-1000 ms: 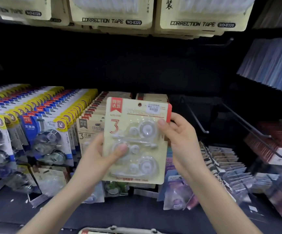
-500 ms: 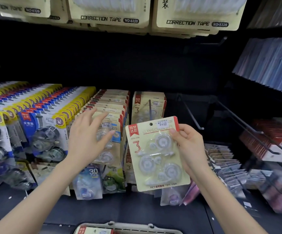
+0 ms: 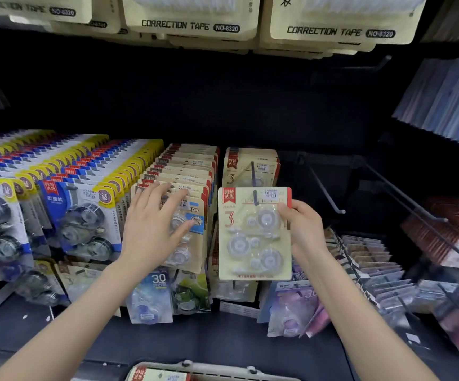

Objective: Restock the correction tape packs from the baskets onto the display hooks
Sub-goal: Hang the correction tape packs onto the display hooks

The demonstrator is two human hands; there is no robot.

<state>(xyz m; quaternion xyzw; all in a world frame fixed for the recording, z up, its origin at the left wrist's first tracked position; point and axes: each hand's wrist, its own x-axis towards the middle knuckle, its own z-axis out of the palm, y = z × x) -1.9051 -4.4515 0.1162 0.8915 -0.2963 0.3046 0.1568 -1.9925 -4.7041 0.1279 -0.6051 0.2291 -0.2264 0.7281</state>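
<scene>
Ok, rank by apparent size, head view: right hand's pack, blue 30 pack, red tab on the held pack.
Largest: held pack in the right hand.
Then: blue 30 pack, clearly smaller.
Smallest: red tab.

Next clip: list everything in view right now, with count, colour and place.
held pack: one, cream with red tab, centre, hook tip at its hole
cream packs: two rows, behind and left of the held pack
blue-and-yellow packs: several rows, left
NO-8320 packs: at least three, cream, top edge
bare hooks: at least two, dark, right of centre
red packs: one row, far right
basket: one, pale, bottom edge
left hand: open, against the left cream row
right hand: grips the held pack's right edge
</scene>
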